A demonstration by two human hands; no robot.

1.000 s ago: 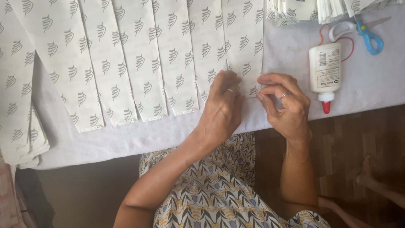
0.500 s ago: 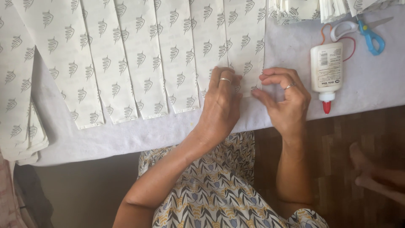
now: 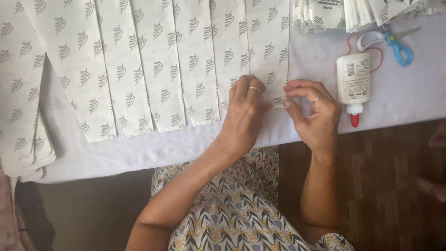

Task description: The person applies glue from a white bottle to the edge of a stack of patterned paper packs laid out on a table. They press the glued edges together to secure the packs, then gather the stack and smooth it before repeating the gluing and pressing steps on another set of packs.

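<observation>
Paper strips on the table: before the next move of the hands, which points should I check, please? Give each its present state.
1. Left hand lies flat on the rightmost paper strip: ok.
2. Right hand has its fingertips at the lower right corner of that strip: ok.
3. Strips lie side by side on the table: ok.
4. Glue bottle lies beside the right hand, red tip on: ok.
5. Scissors lie apart from both hands: ok.
6. Glue under the strip: cannot tell.

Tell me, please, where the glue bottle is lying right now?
In the head view, the white glue bottle lies on the table just right of the right hand, red tip toward the person, below the blue-handled scissors.
</observation>
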